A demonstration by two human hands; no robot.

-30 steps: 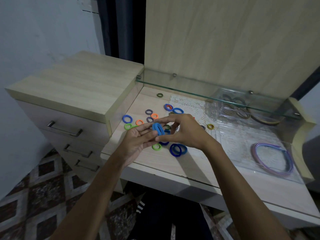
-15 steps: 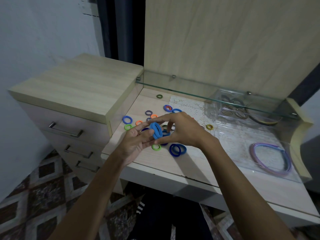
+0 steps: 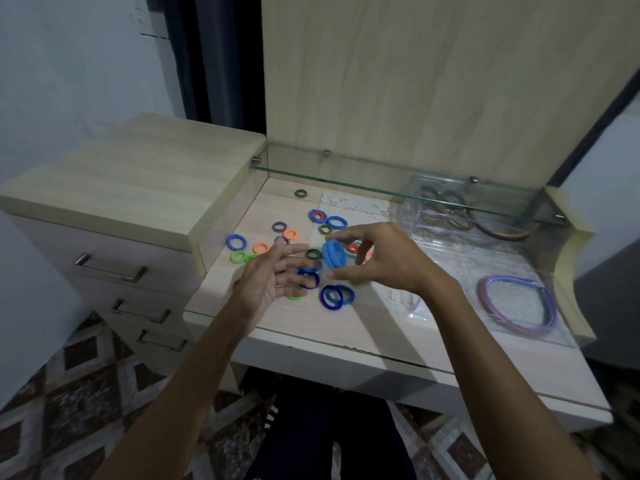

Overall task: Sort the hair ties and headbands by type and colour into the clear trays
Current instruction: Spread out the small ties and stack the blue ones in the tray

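Leftward and down, the left hand has drawn away from the bundle of light-blue fabric hair ties, its fingers now spread and empty. Only the right hand pinches that ribbed, ring-shaped bundle above the pale woodgrain desk, among scattered coloured ties.

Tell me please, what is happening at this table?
A person is sorting hair ties. The right hand holds a bunch of light blue ties above the table. The left hand is open beside it, fingers spread over the loose ties in blue, orange, green and dark colours. At the right, headbands lie in a clear tray; another tray at the back holds more items.
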